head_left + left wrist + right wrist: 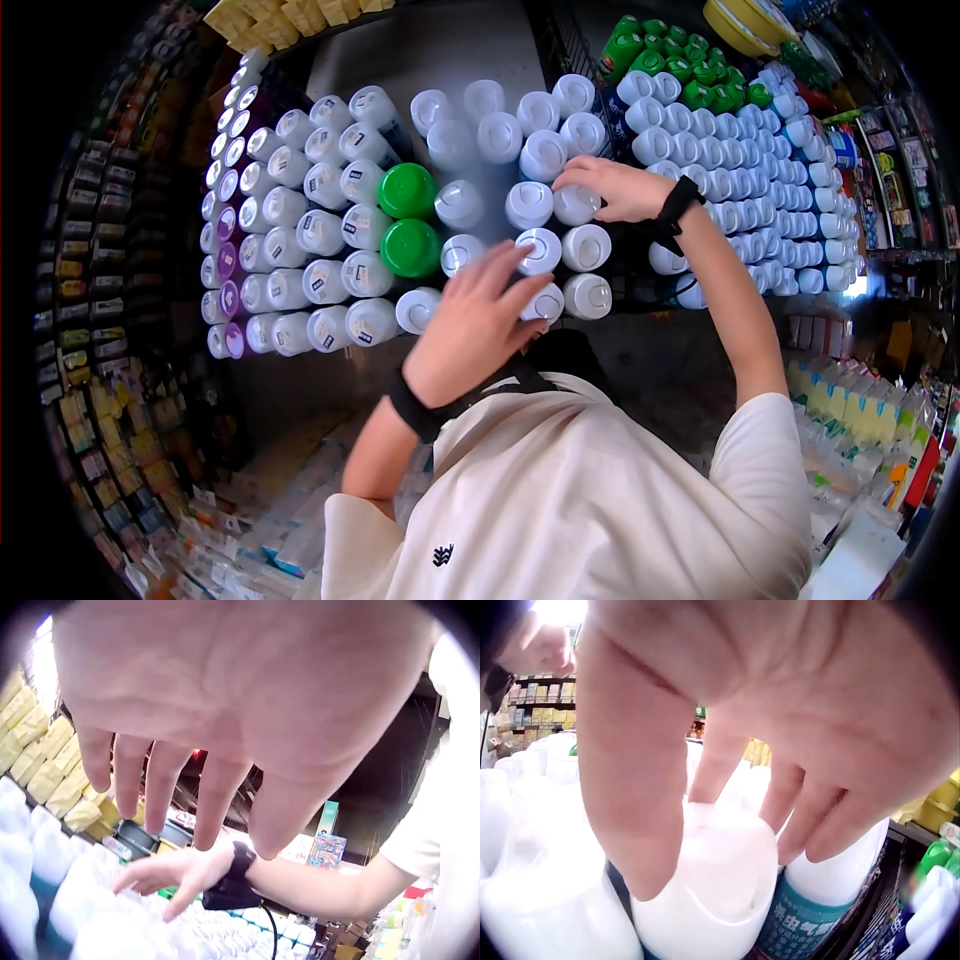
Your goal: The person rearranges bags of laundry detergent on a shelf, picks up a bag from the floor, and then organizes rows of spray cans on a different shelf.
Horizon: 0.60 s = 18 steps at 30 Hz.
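Rows of aerosol cans with white caps stand upright on a display. At the right edge of the middle group, my right hand grips the white cap of an aerosol can, thumb on one side and fingers on the other. Beside it in the right wrist view is another can with a teal label. My left hand, fingers spread and extended, hovers over the front white caps and hides part of some. Nothing lies against its palm in the left wrist view. Two green caps stand left of the middle group.
More white-capped cans fill the left, with purple caps at their outer side. Across a dark gap on the right stand further white-capped rows and green bottles. Yellow packs and a yellow basin sit behind.
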{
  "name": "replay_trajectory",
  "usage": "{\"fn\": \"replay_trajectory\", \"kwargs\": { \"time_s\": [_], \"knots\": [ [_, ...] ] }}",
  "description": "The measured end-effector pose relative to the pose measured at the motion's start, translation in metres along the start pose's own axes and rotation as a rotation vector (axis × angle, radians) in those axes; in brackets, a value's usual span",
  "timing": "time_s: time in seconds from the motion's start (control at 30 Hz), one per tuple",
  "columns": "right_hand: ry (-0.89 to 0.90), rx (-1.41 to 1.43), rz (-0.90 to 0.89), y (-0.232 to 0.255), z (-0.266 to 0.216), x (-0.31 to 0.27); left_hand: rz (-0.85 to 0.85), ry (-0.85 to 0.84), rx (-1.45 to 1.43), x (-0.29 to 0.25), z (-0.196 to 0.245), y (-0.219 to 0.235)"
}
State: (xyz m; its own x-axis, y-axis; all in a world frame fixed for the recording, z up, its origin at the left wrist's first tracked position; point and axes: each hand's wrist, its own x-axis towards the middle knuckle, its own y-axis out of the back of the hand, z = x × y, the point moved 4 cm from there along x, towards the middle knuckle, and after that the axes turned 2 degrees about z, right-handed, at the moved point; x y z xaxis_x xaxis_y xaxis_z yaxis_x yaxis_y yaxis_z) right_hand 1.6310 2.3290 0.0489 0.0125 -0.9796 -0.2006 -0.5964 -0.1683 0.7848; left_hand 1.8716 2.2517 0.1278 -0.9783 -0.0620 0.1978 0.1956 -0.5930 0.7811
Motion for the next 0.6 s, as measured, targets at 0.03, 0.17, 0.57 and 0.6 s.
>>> {"fn": "replay_trajectory", "kwargs": {
  "time_s": [0.03, 0.17, 0.57, 0.6],
  "knots": [
    [0.013, -0.023, 0.007, 0.004, -0.001, -0.002, 0.004, 0.001, 0.031, 0.003, -0.001, 0.017],
    [0.038, 0.014, 0.139, 0.045, -0.017, -0.002, 0.067, 0.000, 0.129, 0.019, -0.019, 0.075],
    [0.002, -0.444, 0.378, 0.077, -0.019, 0.105, -0.215, 0.134, 0.481, 0.134, -0.181, 0.051],
    [-0.027, -0.456, 0.376, 0.077, -0.014, 0.117, -0.241, 0.177, 0.476, 0.140, -0.190, 0.046]
  ]
}}
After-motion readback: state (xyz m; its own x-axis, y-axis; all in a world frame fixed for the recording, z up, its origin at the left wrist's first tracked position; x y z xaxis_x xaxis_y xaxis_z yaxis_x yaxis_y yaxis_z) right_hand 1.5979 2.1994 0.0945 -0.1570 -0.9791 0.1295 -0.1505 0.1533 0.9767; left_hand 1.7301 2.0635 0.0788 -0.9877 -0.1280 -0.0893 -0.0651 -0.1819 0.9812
